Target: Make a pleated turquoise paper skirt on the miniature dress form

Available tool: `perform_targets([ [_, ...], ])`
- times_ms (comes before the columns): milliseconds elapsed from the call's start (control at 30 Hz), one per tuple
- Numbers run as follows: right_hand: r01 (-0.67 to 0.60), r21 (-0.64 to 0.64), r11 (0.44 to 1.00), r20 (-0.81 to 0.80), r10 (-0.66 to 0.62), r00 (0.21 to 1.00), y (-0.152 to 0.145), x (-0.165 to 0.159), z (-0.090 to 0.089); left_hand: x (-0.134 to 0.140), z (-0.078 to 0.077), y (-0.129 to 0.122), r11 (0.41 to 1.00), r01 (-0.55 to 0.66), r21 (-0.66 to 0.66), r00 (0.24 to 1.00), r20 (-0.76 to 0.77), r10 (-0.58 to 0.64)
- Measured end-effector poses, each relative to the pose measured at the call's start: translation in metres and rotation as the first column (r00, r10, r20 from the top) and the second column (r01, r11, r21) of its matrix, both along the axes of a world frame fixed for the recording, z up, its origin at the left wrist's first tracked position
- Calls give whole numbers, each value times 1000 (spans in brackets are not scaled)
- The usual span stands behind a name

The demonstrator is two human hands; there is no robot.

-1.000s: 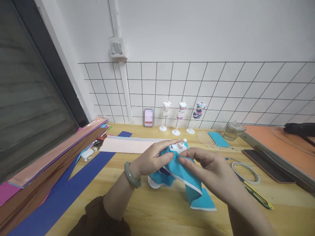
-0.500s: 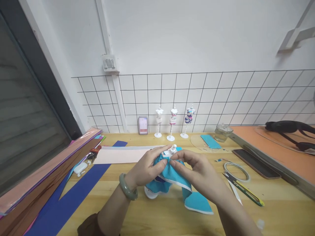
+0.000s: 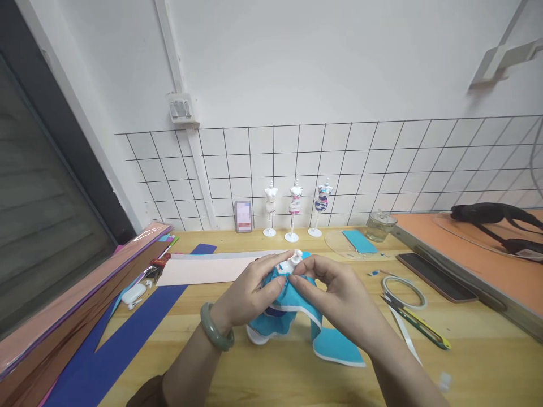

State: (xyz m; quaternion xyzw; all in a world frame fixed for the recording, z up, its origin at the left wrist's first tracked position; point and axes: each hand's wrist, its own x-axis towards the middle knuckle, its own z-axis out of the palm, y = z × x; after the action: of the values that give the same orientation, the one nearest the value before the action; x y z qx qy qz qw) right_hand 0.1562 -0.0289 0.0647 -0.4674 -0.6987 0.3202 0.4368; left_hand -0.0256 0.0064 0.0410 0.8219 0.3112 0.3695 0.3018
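A small white dress form (image 3: 292, 262) stands tilted between my hands, dressed in turquoise fabric. My left hand (image 3: 254, 288) wraps round its left side, with the thumb pressing the cloth against the chest. With thumb and fingertips pinched together, my right hand (image 3: 331, 285) grips the top edge of a turquoise fabric strip (image 3: 299, 298) at the front. The strip has a white lower border, and its loose end (image 3: 339, 346) trails onto the table at the right. Below my left hand shows a turquoise ruffle (image 3: 271, 324) with some dark blue above it.
Three small dress forms (image 3: 296, 206) and a phone (image 3: 243, 216) stand by the wall. On the right lie a utility knife (image 3: 424, 327), a cable coil (image 3: 404, 292), a dark phone (image 3: 436, 277) and a glass jar (image 3: 379, 226). Felt sheets (image 3: 127, 333) and an earbud case (image 3: 133, 294) are left.
The view has shifted slightly, so the scene sits a little further left. Both hands keep nearly the same hold on the cloth and dress form.
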Motion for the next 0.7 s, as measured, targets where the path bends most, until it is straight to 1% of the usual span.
perform_targets([
  [100, 16, -32, 999, -16, -16, 1000, 1, -1, -1, 2, 1, -1, 1000, -20, 12, 1000, 7, 20],
  [233, 20, -52, 998, -46, -22, 999, 3, -2, -6, 6, 4, -3, 998, -45, -40, 998, 47, 47],
  [367, 56, -3, 998, 37, -56, 998, 2, -1, -7, 6, 5, -3, 995, -71, -68, 995, 63, 75],
  [433, 74, 21, 997, 101, -75, 992, -1, 2, -5, 4, 4, 0, 991, -110, -77, 991, 64, 115],
  [500, 75, 101, 992, 164, -91, 982, -7, 4, -2, 0, 4, 4, 983, -159, -94, 984, 64, 166],
  [567, 30, 248, 968, 236, -90, 967, -13, 5, 0, -3, 4, 7, 975, -191, -110, 977, 74, 199],
  [633, -65, 405, 912, 324, -77, 943, -16, 2, -1, -5, 5, 8, 976, -183, -117, 977, 92, 195],
  [700, -140, 533, 834, 390, -97, 916, -15, -3, -5, -6, 5, 9, 979, -169, -110, 978, 107, 181],
])
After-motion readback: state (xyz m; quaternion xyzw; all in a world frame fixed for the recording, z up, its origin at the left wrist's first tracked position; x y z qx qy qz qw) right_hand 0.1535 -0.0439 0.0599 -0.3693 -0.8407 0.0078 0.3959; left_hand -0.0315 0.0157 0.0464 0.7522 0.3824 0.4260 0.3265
